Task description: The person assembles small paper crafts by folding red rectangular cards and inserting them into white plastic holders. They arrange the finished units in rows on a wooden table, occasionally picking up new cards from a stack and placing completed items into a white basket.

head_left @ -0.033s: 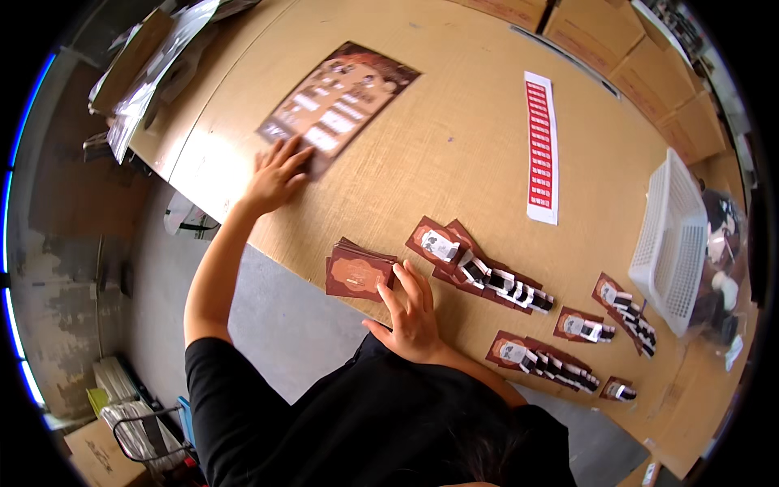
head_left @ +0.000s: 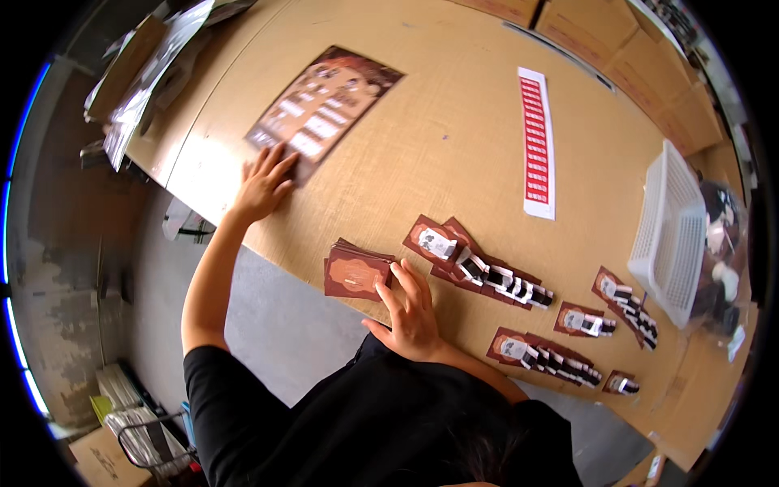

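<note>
My left hand [head_left: 264, 188] lies with fingers spread on the near end of a brown printed sheet [head_left: 324, 105], which rests flat on the table toward the far left. Close to the table's near edge is a stack of brown printed cards [head_left: 350, 274]. My right hand [head_left: 412, 315] touches the right side of this stack with its fingertips, fingers apart. Right of it, overlapping brown cards bearing small black-and-white pieces form a long row [head_left: 487, 272]. A second such row [head_left: 545, 359] lies nearer to me, with smaller groups [head_left: 625, 304] beside it.
A white strip with red labels [head_left: 535, 146] lies on the tan table [head_left: 438, 178]. A white plastic basket [head_left: 667, 239] stands at the right, next to a clear bag [head_left: 722, 260] of dark and light items. Cardboard boxes [head_left: 625, 61] line the far right edge.
My left hand and the brown printed sheet have shifted slightly to the left and nearer to me. My right hand stays at the card stack.
</note>
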Demonstrator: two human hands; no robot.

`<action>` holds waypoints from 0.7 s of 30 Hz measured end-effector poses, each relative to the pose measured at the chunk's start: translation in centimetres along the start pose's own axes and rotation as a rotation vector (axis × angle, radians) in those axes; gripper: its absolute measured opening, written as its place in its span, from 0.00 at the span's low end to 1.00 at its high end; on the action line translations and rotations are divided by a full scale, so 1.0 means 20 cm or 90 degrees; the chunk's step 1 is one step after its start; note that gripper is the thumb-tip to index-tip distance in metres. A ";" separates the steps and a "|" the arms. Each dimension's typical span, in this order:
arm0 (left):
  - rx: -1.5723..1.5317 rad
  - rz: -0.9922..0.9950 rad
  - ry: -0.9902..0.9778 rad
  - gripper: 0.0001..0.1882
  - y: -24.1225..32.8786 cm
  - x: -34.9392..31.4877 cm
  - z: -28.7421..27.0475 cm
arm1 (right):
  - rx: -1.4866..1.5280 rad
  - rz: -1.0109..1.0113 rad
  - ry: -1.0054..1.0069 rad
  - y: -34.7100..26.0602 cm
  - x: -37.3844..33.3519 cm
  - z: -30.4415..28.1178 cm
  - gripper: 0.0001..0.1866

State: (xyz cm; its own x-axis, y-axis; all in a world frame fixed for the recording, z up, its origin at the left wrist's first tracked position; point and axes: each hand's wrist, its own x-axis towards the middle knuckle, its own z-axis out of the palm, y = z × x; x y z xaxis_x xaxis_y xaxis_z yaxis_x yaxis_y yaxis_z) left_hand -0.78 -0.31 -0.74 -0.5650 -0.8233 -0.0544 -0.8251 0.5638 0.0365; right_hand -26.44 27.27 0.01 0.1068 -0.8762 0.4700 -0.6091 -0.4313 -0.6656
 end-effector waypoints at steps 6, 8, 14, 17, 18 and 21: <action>0.006 -0.180 0.025 0.27 -0.24 -0.22 0.02 | 0.036 -0.007 0.042 0.01 0.00 0.01 0.43; 0.009 -0.226 0.032 0.26 -0.30 -0.22 0.04 | 0.031 0.005 0.034 -0.01 -0.03 -0.05 0.44; 0.050 -0.232 0.153 0.27 -0.45 -0.34 0.16 | -0.041 0.086 0.116 -0.12 -0.11 -0.62 0.20; 0.036 -0.246 0.184 0.29 -0.43 -0.37 0.17 | -0.065 0.268 0.125 0.03 0.03 -0.93 0.13; 0.041 -0.242 0.190 0.29 -0.42 -0.36 0.15 | -0.195 0.258 0.073 0.11 0.11 -1.00 0.17; 0.014 -0.241 0.199 0.29 -0.39 -0.31 0.16 | -0.305 0.293 -0.007 0.52 0.24 -1.02 0.36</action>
State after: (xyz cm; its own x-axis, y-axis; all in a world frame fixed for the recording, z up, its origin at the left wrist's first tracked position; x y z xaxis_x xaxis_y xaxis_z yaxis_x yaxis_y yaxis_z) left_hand 9.15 0.60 -3.91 -0.2016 -0.9489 0.2427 -0.9741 0.2201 0.0513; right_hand -48.31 22.97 7.14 -0.2410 -0.9513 0.1924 -0.8760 0.1279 -0.4651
